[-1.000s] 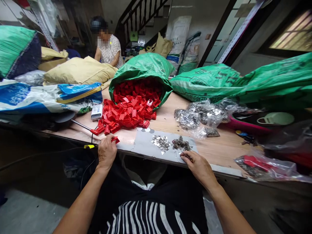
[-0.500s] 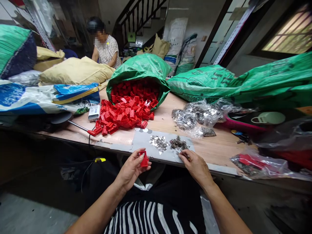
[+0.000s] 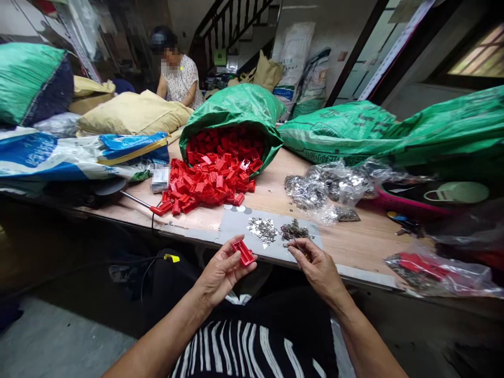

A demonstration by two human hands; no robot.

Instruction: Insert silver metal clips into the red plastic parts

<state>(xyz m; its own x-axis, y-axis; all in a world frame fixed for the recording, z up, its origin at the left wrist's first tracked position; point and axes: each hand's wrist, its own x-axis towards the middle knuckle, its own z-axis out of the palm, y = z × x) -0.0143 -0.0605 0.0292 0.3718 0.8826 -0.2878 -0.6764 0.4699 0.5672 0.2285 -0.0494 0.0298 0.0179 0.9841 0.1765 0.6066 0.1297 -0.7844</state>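
Note:
My left hand (image 3: 224, 270) grips a small red plastic casing (image 3: 244, 253) by its sides, just off the table's front edge. The casing's hollow side faces up. My right hand (image 3: 317, 265) is closed, with thumb and forefinger at the near edge of a grey mat (image 3: 232, 231). A slim tool with a yellowish handle (image 3: 306, 256) shows in its grip; its exact kind is mostly hidden by the fingers. By those fingertips lies a heap of small dark metal parts (image 3: 294, 230). Left of it is a heap of shiny flat metal pieces (image 3: 262, 230).
Many red casings (image 3: 208, 181) spill from a green sack (image 3: 240, 102) onto the table. Plastic bags of metal parts (image 3: 326, 186) lie to the right, near a light green cup (image 3: 459, 192). A screwdriver with a red handle (image 3: 160, 209) rests leftward. A person (image 3: 179, 79) sits beyond.
My left hand has turned the red casing so its hollow side shows, and raised it slightly. My right hand stays by the dark metal parts. The view has shifted slightly.

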